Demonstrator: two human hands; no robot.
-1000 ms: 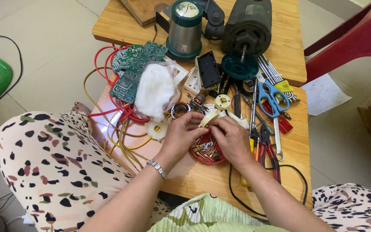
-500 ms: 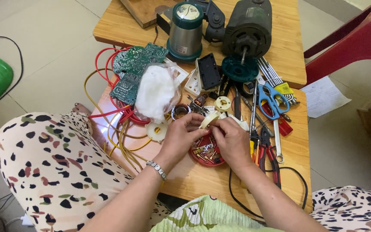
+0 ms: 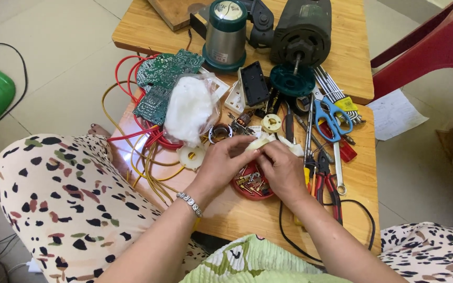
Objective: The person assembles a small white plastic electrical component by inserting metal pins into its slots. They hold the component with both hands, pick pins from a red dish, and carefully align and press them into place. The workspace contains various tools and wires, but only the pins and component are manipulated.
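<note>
Both hands — left hand [image 3: 225, 161] and right hand [image 3: 283, 169] — pinch a small cream plastic part [image 3: 260, 143] over the red dish of screws [image 3: 251, 184], work seemingly midway.

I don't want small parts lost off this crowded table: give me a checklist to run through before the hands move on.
1. Both hands on the cream part: left hand and right hand grip it: ok.
2. Red dish of small parts lies flat beneath the hands: ok.
3. Pliers beside the right hand: ok.
4. Yellow wires hang over the table edge: not ok.
5. Part fully seated: cannot tell.
</note>
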